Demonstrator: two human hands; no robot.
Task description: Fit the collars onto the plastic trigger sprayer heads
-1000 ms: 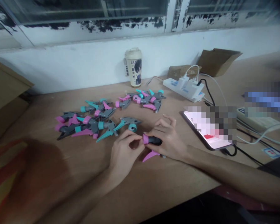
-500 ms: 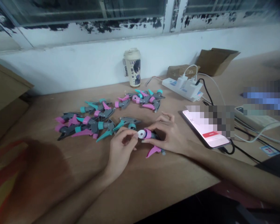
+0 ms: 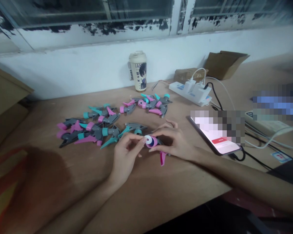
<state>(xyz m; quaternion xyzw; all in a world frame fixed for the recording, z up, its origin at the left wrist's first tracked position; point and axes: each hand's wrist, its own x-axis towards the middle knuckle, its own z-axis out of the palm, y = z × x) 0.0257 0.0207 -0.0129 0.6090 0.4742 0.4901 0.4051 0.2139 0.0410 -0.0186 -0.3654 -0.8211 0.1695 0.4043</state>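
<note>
My right hand [image 3: 177,143] grips a grey spray trigger head [image 3: 154,143] with a pink collar and a pink lever [image 3: 162,157] hanging below it. The collar's open end faces me and shows a white ring inside. My left hand [image 3: 125,152] pinches at that collar's left edge with thumb and forefinger, and I cannot tell whether it holds a small part. Both hands rest low over the wooden table [image 3: 88,182]. Several more grey trigger heads with pink or teal parts [image 3: 92,128] lie just beyond my left hand, with another cluster [image 3: 150,104] farther back.
A phone [image 3: 216,133] with a lit screen lies right of my right hand, on a black cable. A white power strip [image 3: 190,92] with chargers, a lidded cup [image 3: 138,70] and cardboard boxes [image 3: 226,63] stand toward the wall. A brown box [image 3: 5,94] sits at the left.
The trigger head has been turned, so its collar opening now faces me and its pink lever points down. My left fingers have come up to the collar's rim.
</note>
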